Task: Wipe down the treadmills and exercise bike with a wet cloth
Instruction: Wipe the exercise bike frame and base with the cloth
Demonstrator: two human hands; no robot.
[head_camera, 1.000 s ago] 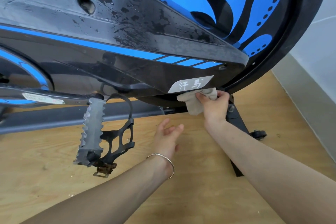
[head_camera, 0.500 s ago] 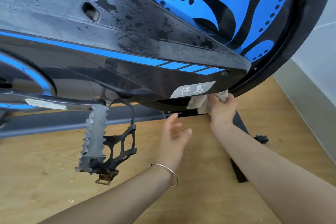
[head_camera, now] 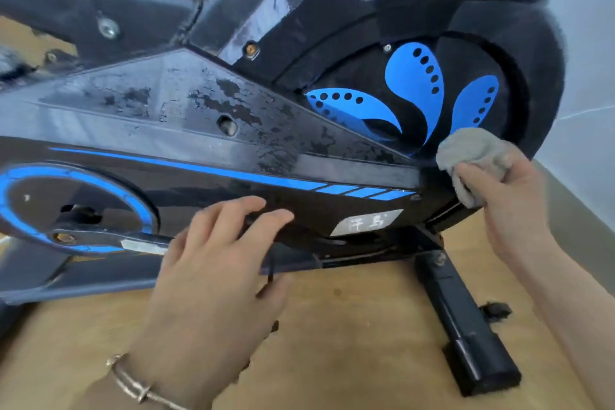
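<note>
The black and blue exercise bike (head_camera: 206,130) fills the view, its side cover streaked with wet patches. My right hand (head_camera: 509,210) grips a bunched grey cloth (head_camera: 472,156) against the lower edge of the flywheel cover (head_camera: 416,100), just right of the blue stripes. My left hand (head_camera: 216,263) hovers in front of the lower side panel with fingers spread and relaxed, holding nothing; a silver bracelet sits on its wrist. It hides the pedal and part of the crank arm (head_camera: 109,238).
The bike's black front stabiliser foot (head_camera: 466,326) reaches across the wooden floor (head_camera: 349,343) toward me. A grey wall (head_camera: 585,76) stands close on the right. A white label (head_camera: 367,222) sits on the lower panel.
My view has risen and pulled back. My right hand carried the cloth from under the label up to the flywheel edge. My left hand rose in front of the side panel.
</note>
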